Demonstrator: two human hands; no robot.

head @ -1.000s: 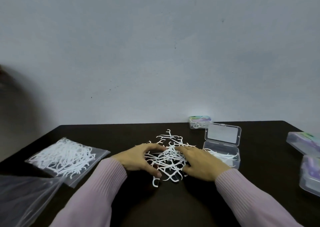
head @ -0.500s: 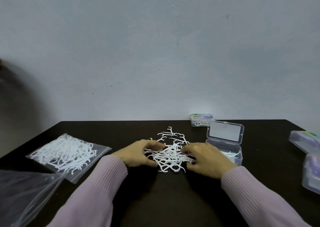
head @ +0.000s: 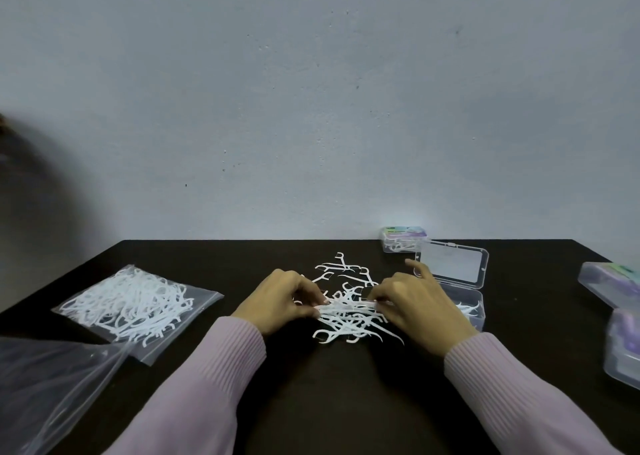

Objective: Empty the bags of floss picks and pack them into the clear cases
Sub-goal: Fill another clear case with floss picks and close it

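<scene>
A loose pile of white floss picks (head: 348, 307) lies on the dark table (head: 346, 402) in the middle. My left hand (head: 282, 298) pinches one end of a small bundle of picks from the pile's left side. My right hand (head: 417, 304) pinches the other end from the right, its index finger raised. Just behind my right hand stands an open clear case (head: 465, 297) with a few picks inside and its lid up. A full clear bag of floss picks (head: 133, 302) lies at the left.
An empty clear bag (head: 45, 385) lies at the lower left. A shut case with a coloured label (head: 403, 239) stands at the table's back by the wall. Two more clear cases, one at the far right (head: 609, 283) and one nearer (head: 625, 347), sit by the right edge.
Both hands have drawn the spread pile together and now pinch a bundle of picks between them. My right hand has shifted slightly toward the open case.
</scene>
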